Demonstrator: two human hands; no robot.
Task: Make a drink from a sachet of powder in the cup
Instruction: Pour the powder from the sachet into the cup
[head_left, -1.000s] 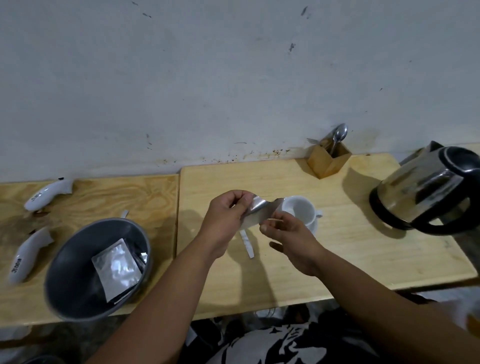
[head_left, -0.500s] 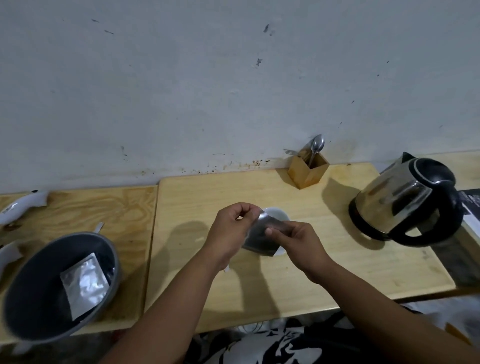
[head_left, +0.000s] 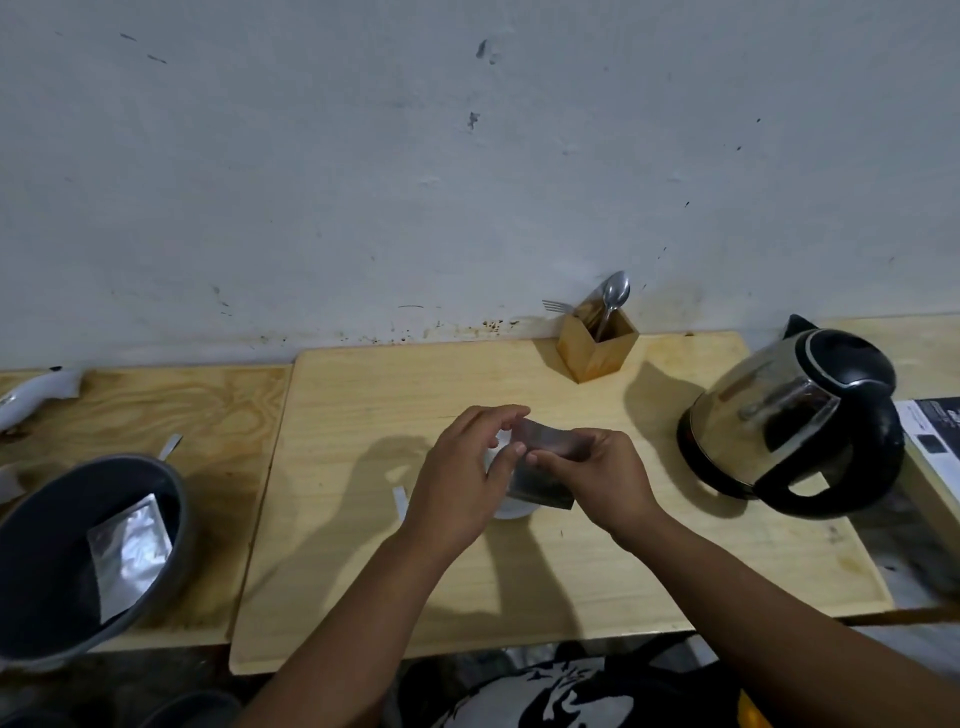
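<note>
Fingers of both hands pinch the foil sachet at centre frame, directly over the mostly hidden cup. Judging by this, powder is going in; water from the kettle and stirring remain.

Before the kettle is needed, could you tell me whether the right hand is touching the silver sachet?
Touching. The head view shows the right hand pinching the sachet between thumb and fingertips above the cup, with no gap visible.
</note>
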